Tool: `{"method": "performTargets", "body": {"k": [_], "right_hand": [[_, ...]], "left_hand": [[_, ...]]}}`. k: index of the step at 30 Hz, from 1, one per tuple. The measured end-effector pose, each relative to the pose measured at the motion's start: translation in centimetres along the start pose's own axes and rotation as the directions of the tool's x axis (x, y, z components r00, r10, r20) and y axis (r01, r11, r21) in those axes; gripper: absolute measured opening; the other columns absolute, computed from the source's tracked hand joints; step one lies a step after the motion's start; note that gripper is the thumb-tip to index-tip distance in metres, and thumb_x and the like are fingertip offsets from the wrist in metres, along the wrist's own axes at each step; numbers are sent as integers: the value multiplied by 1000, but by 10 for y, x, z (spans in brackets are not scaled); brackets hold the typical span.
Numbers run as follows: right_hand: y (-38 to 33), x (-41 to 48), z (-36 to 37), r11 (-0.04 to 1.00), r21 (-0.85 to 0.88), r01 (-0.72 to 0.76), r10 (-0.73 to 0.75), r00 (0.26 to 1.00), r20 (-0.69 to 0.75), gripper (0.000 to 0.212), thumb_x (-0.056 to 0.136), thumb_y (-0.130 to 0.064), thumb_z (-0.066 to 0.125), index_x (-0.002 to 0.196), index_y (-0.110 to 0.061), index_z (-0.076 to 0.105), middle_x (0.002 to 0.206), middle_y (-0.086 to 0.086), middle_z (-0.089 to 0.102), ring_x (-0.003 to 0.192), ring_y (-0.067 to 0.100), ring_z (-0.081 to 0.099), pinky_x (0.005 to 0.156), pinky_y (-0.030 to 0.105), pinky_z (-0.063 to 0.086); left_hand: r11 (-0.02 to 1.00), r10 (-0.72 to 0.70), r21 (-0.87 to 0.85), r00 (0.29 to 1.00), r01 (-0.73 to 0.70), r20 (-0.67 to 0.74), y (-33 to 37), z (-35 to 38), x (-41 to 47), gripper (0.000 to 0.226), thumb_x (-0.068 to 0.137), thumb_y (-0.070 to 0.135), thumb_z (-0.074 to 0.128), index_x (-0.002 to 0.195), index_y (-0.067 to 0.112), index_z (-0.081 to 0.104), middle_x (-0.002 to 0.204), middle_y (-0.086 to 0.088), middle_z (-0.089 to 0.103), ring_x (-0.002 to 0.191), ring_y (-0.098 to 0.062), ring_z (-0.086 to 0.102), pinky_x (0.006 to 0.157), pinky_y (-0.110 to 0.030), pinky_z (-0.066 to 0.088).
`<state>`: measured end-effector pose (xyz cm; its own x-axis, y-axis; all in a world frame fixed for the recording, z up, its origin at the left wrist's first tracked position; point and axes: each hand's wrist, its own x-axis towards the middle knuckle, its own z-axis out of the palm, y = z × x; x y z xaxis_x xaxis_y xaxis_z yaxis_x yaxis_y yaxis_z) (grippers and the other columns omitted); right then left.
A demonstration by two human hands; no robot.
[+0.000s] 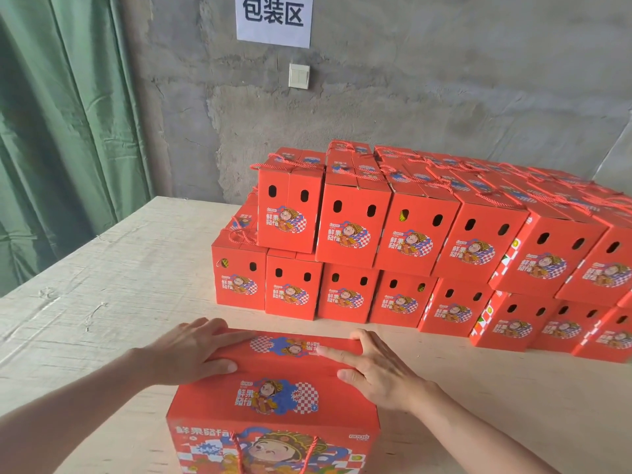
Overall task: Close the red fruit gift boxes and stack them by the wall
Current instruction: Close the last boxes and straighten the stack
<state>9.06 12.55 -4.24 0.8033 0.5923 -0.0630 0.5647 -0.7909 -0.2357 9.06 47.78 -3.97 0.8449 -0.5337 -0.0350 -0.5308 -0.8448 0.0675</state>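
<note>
A red fruit gift box point(273, 398) stands at the near edge of the wooden table, its two top flaps folded down and its rope handle hanging on the near face. My left hand point(191, 354) lies flat on the far flap's left end, fingers over the far edge. My right hand point(372, 367) presses flat on the right end, index finger stretched across the flap. Behind it, a stack of closed red gift boxes point(410, 254) stands two layers high against the grey wall, running off to the right.
The pale wooden table point(113, 278) stretches left of the stack. A green curtain point(61, 131) hangs at the left. On the concrete wall are a paper sign point(273, 18) and a light switch point(299, 75).
</note>
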Motion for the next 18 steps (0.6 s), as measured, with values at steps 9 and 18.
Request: {"method": "performTargets", "body": {"k": [9, 18], "right_hand": [[-4, -1, -2, 1000, -14, -8, 8, 1000, 17, 47, 100, -50, 30, 121, -82, 3, 140, 2, 22, 136, 19, 18, 113, 37, 22], [-5, -1, -3, 997, -76, 5, -1, 999, 54, 48, 101, -48, 27, 127, -77, -2, 148, -1, 13, 138, 20, 14, 115, 38, 15]], "left_hand": [[971, -102, -219, 995, 96, -17, -6, 15, -3, 59, 77, 84, 21, 133, 65, 11, 129, 13, 35, 114, -7, 32, 104, -27, 30], [977, -60, -202, 996, 72, 64, -6, 16, -1, 66, 89, 65, 30, 138, 53, -11, 131, 13, 24, 124, -5, 19, 111, -26, 23]]}}
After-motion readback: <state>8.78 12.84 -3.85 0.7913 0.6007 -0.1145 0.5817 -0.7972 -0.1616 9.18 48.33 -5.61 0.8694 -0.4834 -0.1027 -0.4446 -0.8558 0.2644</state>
